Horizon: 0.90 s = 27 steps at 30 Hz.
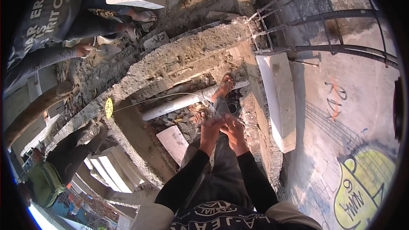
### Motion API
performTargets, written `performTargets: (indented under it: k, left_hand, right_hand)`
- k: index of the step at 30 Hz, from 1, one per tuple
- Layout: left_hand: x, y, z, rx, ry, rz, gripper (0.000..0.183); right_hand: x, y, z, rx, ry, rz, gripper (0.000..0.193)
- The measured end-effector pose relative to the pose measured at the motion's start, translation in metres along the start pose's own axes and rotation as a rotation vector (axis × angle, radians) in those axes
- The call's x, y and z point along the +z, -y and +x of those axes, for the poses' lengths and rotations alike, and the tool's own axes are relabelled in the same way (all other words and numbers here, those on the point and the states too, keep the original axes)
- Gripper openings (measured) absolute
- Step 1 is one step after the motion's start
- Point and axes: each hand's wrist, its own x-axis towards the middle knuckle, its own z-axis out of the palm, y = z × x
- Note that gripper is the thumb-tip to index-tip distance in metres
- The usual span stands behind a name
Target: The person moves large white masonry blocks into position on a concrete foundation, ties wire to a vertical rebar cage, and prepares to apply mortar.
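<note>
One string (184, 93) is pinched by left hand (211, 130) and right hand (233, 130) — its length strung out leftward, toward one yellow disc (109, 108).

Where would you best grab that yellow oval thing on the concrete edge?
Probably by the upper and lower ends of the yellow oval thing, coming from above: its broad face looks exposed that way, and the thin string leads off its right side, better left free.

Head view down onto hands (232, 128)
</note>
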Motion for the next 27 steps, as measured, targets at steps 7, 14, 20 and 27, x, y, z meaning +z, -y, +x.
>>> performTargets:
  k: [7,14,20,27]
  left_hand:
    - [-0.019,0.008,0.017,-0.192,0.064,-0.214,0.017]
    - [-0.039,0.017,0.031,-0.297,0.168,-0.585,0.020]
    - [-0.060,-0.012,0.046,-0.288,-0.023,-0.586,0.022]
    - [-0.028,-0.073,0.041,-0.171,0.138,0.480,0.039]
  right_hand:
    - [-0.001,0.011,0.001,-0.103,0.090,0.012,0.044]
    - [-0.019,0.012,0.021,-0.092,0.046,-0.301,0.027]
    - [-0.046,-0.008,0.036,-0.174,-0.226,-0.323,0.018]
    - [-0.041,0.052,0.065,-0.428,-0.307,-0.657,0.015]
